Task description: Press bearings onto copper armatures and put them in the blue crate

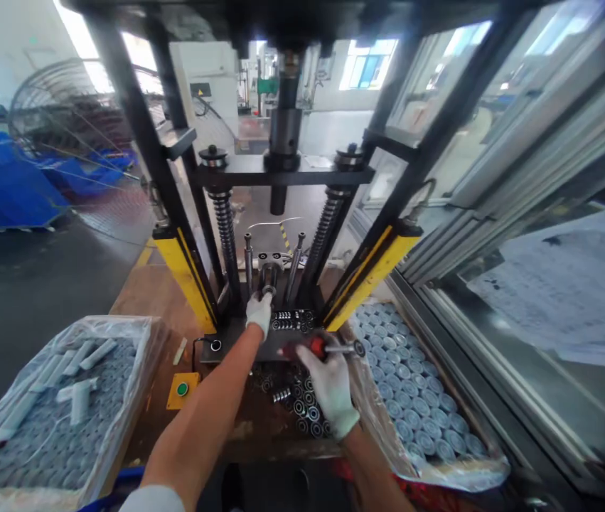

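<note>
My left hand (259, 313), in a white glove, reaches forward to the press fixture (269, 274) and closes its fingers on a small round metal part (269, 290) there. My right hand (330, 384), also gloved, is closed on a red-handled tool (317, 346) whose metal shaft carries a bearing (358, 348) at its tip. Loose bearings (302, 402) lie in a pile on the bench under my right hand. A row of bearings (291, 320) sits on the press base plate.
The press ram (279, 192) hangs above the fixture between two spring columns (226, 227). Yellow light-curtain bars (182, 274) flank the opening. Plastic-lined boxes of round parts stand at the left (51, 427) and right (414, 398). A green button (182, 389) sits on the bench.
</note>
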Demonstrator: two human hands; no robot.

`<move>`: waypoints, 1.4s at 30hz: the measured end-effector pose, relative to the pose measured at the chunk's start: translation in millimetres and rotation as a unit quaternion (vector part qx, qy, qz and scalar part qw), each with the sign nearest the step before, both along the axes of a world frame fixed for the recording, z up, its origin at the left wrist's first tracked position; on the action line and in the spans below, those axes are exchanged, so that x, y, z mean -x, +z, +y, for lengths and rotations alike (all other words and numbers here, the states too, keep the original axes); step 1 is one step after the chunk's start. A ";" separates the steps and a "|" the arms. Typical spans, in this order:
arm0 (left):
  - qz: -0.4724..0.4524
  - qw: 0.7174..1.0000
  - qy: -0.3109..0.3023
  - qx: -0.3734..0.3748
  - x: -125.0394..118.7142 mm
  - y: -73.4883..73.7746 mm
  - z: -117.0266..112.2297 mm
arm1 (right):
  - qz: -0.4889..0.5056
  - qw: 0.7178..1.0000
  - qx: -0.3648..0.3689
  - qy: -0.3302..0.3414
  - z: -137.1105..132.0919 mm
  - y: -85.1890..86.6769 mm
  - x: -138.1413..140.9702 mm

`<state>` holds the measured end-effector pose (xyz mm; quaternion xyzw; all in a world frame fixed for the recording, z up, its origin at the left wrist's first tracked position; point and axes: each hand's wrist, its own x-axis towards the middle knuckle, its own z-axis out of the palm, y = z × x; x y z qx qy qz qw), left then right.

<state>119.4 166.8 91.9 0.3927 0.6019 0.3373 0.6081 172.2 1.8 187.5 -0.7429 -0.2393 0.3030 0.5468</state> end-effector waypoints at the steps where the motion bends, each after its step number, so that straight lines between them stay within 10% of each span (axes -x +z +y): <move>1: -0.018 1.000 -0.012 -0.020 14.9 -2.9 -15.5 | -0.027 0.999 -0.018 -0.018 17.9 7.5 -2.0; 10: 0.123 0.982 -0.141 0.022 209.6 -96.1 -180.9 | -0.093 0.985 -0.135 -0.057 122.2 -6.8 -6.6; 17: 0.288 0.942 -0.140 -0.100 287.4 -98.2 -162.0 | -0.231 0.971 0.057 -0.011 144.6 8.2 -4.7; 22: 0.462 0.854 -0.125 -0.205 289.6 -97.3 -148.2 | -0.338 0.886 0.296 0.113 187.0 34.4 -4.7; 28: 0.441 0.871 -0.146 -0.159 283.0 -100.9 -157.8 | -0.332 0.879 0.299 0.163 209.0 31.2 -13.0; 34: 0.435 0.881 -0.145 -0.111 278.8 -79.7 -152.4 | -0.339 0.906 0.206 0.150 144.5 7.4 12.4; 37: 0.454 0.872 -0.167 -0.079 277.5 -69.5 -149.2 | -0.235 0.908 0.194 0.287 66.9 -52.5 51.8; 42: 0.497 0.841 -0.212 -0.041 269.8 -45.0 -143.0 | -0.170 0.813 0.306 0.464 -44.2 -155.8 110.9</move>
